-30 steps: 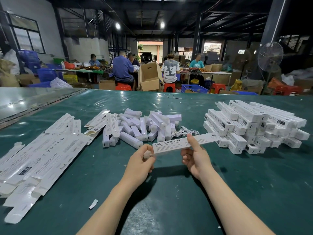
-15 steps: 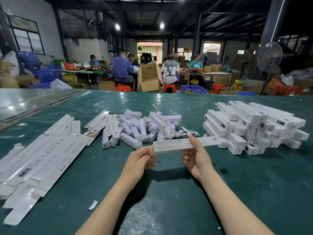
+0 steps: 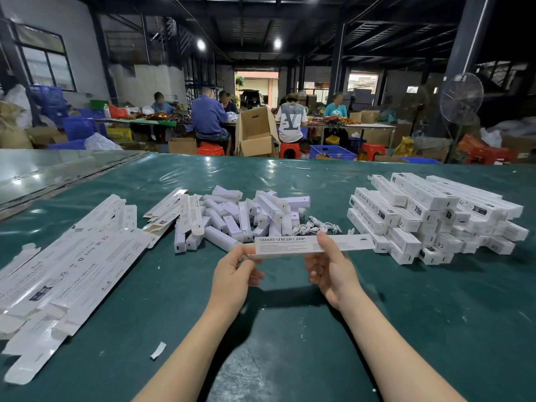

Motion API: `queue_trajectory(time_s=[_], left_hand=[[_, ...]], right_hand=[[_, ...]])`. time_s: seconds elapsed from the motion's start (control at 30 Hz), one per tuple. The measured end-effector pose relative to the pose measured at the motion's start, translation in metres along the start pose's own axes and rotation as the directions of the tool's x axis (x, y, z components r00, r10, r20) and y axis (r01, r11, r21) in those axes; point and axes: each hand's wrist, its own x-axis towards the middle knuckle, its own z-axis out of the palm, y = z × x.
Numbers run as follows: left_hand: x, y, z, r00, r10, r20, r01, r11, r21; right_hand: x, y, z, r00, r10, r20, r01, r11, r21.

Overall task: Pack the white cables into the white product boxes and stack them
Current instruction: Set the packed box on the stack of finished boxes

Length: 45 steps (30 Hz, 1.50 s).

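We grip the long white box (image 3: 287, 245) in both hands. Our left hand (image 3: 235, 274) pinches its left end, and our right hand (image 3: 333, 268) holds its middle, thumb on the near face and fingers curled behind. Our fingers hide the left end flap, so we cannot tell if it is closed. The box is held level above the green table (image 3: 290, 329), long axis left to right, printed face toward us. Just beyond it the white cables (image 3: 316, 227) lie partly hidden, with the stack of boxes (image 3: 420, 216) to the right.
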Motion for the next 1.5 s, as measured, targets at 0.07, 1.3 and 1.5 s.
queue_trajectory(time_s=[0.07,1.3,1.5], left_hand=[[-0.001,0.002,0.001,0.999,0.020,-0.051,-0.021,1.000,-0.015],[0.001,0.004,-0.007,0.995,-0.102,-0.018,0.092,0.952,-0.291],[0.002,0.004,-0.008,0.981,-0.105,-0.161,0.070,0.976,-0.207]], right_hand=[[0.000,0.000,0.000,1.000,0.000,0.002,0.000,1.000,-0.005],[-0.001,-0.003,-0.003,0.995,-0.001,0.102,0.006,0.999,-0.042],[-0.003,-0.003,-0.002,0.994,-0.006,0.113,0.011,0.999,-0.042]])
